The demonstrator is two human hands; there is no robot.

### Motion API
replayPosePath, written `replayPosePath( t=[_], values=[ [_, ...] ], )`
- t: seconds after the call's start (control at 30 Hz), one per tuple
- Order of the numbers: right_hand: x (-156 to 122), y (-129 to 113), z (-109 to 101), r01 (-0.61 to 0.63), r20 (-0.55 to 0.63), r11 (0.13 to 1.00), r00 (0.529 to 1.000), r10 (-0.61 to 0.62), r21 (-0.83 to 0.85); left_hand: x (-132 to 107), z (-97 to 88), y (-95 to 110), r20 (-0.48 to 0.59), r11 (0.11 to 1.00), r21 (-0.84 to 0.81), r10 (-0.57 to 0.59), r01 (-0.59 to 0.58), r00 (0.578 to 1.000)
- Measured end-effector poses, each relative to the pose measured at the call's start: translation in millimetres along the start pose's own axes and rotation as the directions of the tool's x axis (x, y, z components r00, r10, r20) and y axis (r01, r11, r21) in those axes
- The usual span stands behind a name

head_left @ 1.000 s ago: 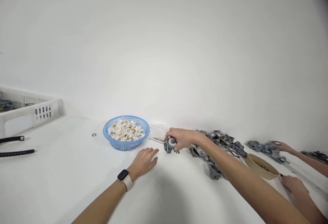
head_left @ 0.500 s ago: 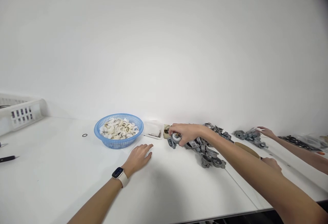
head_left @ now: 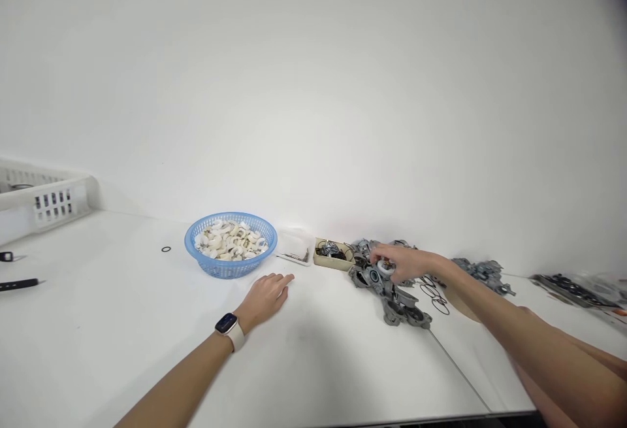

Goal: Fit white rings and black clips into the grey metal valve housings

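Note:
My right hand (head_left: 402,263) is over the pile of grey metal castings (head_left: 398,307). Its fingers are closed on a grey metal casting with a white ring (head_left: 386,268); the casting's round opening shows to the left of the fingertips. My left hand (head_left: 267,296), wearing a watch on the wrist, lies on the table with fingers stretched out and nothing in it. Beyond it stands a blue basket (head_left: 196,259) full of white and cream curved pieces. A small tan box (head_left: 333,263) with dark bits sits left of the castings.
A white tray (head_left: 307,260) with small thin pieces is beside the blue basket. Black rings (head_left: 435,297) lie right of the castings. A white crate (head_left: 59,202) and a black-handled tool (head_left: 19,285) are at left. Another person's arm (head_left: 588,347) shows at right.
My right hand has moved right with the casting, from in front of the tan box to the pile. The other person's hands have withdrawn from sight. My left hand has stayed put.

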State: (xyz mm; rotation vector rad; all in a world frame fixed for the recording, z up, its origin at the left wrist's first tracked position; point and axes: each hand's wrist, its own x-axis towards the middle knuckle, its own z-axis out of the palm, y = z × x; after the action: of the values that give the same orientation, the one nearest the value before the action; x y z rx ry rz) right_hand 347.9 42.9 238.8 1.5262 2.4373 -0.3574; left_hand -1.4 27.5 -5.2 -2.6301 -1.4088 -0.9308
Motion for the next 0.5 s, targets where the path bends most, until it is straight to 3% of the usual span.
replayPosePath(
  t=[0.23,0.5],
  values=[
    [-27.6,66.0,17.9,-0.108,-0.057,0.99,0.992,0.113,0.093,-1.4,6.9,-2.3,0.022,1.0,-0.007,0.018,-0.017,1.0],
    [-59.5,119.8,38.4,-0.214,-0.13,0.975,0.966,0.221,0.066,-1.2,10.8,2.0,0.02,0.999,0.01,0.05,-0.051,0.999]
  ],
)
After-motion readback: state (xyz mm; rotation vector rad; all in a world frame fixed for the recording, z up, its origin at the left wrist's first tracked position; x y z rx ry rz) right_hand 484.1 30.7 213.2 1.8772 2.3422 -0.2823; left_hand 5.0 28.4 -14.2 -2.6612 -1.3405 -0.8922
